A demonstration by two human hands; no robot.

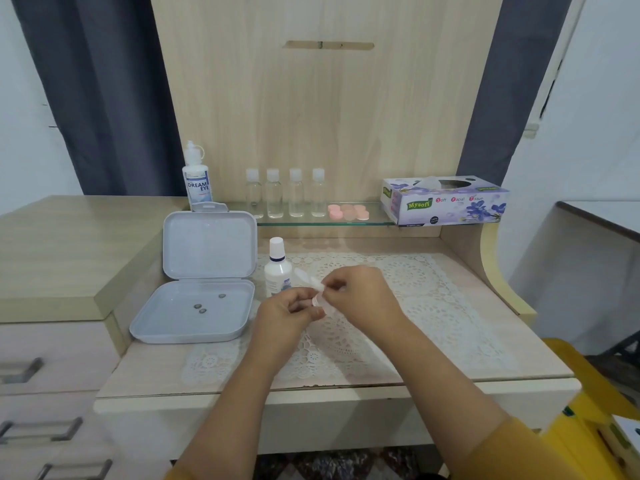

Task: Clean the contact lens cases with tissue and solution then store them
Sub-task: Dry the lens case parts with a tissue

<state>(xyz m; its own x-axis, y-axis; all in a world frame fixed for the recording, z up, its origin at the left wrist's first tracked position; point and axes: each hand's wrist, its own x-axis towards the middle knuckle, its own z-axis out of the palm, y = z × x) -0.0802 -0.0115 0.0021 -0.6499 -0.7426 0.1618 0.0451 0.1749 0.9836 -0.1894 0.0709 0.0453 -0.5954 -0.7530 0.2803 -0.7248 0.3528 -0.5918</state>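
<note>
Hands meet over the lace mat [415, 292] at the middle of the desk [485, 386]. The left hand [287, 311] curls its fingers round a small clear contact lens case [319, 301], and the right hand [360, 294] pinches a bit of white tissue [320, 287] at the case's open top. The case looks like a pale, see-through round cup, mostly hidden by the fingers; whether it is a single cup or a joined pair cannot be told.

Counted, the glass shelf [311, 221] at the back carries four clear small bottles [285, 197] with white caps standing in a row, one tall solution bottle [196, 178] at its left end, a cluster of pink round cases [348, 212] whose number is too blurred to settle, and one tissue box [446, 202] at the right end. On the desk stands one more white bottle [277, 268] with a dark band under its cap, just left of the hands. Beside it lies one grey hinged box [201, 282], open with its lid upright, and three small dark round pieces [204, 306] rest in its tray. Something thin and clear lies on the mat just behind the hands, too faint to name.
</note>
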